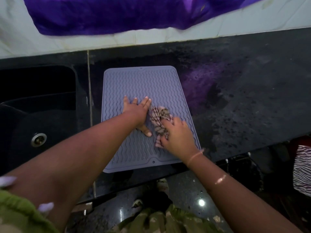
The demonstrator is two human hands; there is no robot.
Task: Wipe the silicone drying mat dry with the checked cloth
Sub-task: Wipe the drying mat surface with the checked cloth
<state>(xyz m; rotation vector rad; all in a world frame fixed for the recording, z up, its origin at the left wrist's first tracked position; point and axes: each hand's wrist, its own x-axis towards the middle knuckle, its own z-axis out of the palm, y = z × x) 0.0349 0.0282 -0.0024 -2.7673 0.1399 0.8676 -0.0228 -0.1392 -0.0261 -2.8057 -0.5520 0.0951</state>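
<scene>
The grey silicone drying mat [134, 81], ribbed with wavy lines, lies flat on the dark speckled counter [244, 98], its near edge at the counter's front edge. The checked cloth [160, 118] sits bunched up on the mat, right of its middle. The right hand [178, 137] covers the near end of the cloth, fingers curled round the bundle and pressing it onto the mat. Just left of the cloth, the left hand [138, 111] rests flat on the mat, fingers straight and spread, thumb pointing toward the near side, holding nothing. A thin band [196, 156] circles the right wrist.

Left of the mat, past a seam in the counter, is a dark sink [38, 101] with a metal drain [38, 139]. On the far side, a purple cloth [117, 14] hangs over the pale wall. A zebra-striped fabric [303, 167] shows at the right edge, below the counter.
</scene>
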